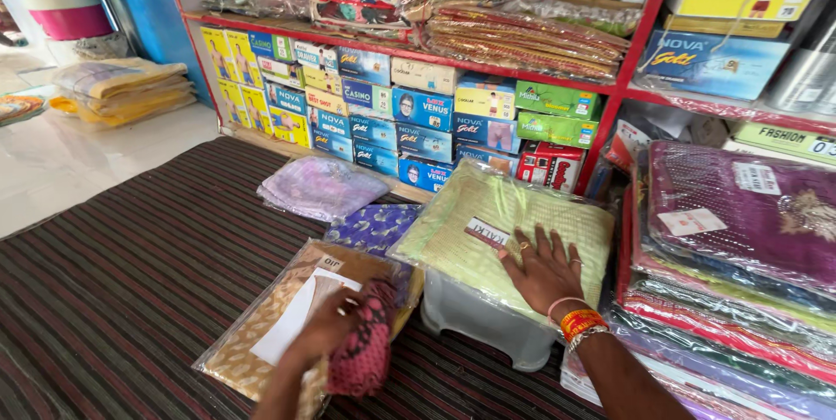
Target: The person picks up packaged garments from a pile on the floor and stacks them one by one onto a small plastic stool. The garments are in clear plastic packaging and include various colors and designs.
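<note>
Head view, reading from the left: I see the striped mat (131,289) across the floor, then my left hand (335,324), its grip pinched on a pink knitted cloth (364,350) above a brown patterned packet (270,324) with a white card inside clear wrap. That cloth looks soft and limp; I judge it light, best bunched in the fist. Beyond lie a lilac packet (318,185) and a blue printed packet (374,226). Further right, my right hand (544,272) rests flat, fingers spread, on a pale green packet (496,228) that sits on a white plastic stool (479,320). Its wrap looks slick, the fabric pliant; I would hold it by the edges. Stacked saris (731,246) fill the right.
</note>
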